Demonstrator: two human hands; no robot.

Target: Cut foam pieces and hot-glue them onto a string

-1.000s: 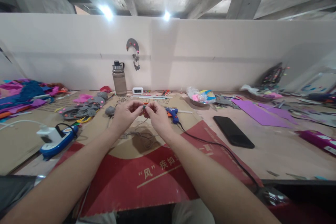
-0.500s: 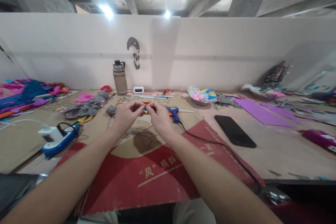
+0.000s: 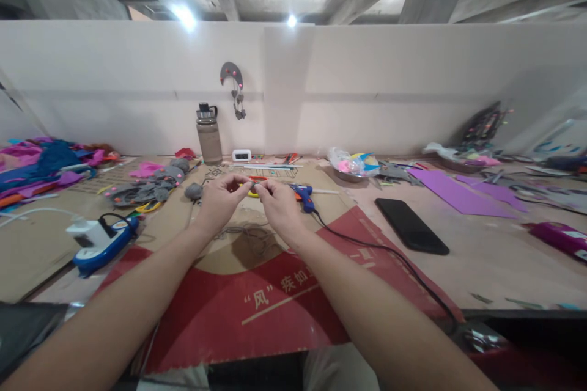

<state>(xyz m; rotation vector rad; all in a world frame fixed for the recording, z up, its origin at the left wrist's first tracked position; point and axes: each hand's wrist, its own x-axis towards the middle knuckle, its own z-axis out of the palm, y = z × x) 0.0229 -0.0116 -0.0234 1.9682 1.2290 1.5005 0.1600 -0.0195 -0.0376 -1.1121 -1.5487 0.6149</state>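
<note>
My left hand and my right hand meet above the cardboard, fingertips pinched together around a small grey piece. Its kind is too small to make out, and fingers hide most of it. Below the hands, a loose tangle of grey cord lies on the red and brown cardboard. Just right of my right hand rests a blue hot glue gun with a black cable. A grey ball of yarn or felt sits left of my left hand. Yellow-handled scissors show partly behind the fingers.
A water bottle and small white clock stand near the wall. A phone and purple sheets lie to the right. A blue power strip, grey felt pieces and a bowl of scraps flank the cardboard.
Both hands stay in nearly the same place, their fingertips closer together over the small grey piece. The view has shifted very slightly.
</note>
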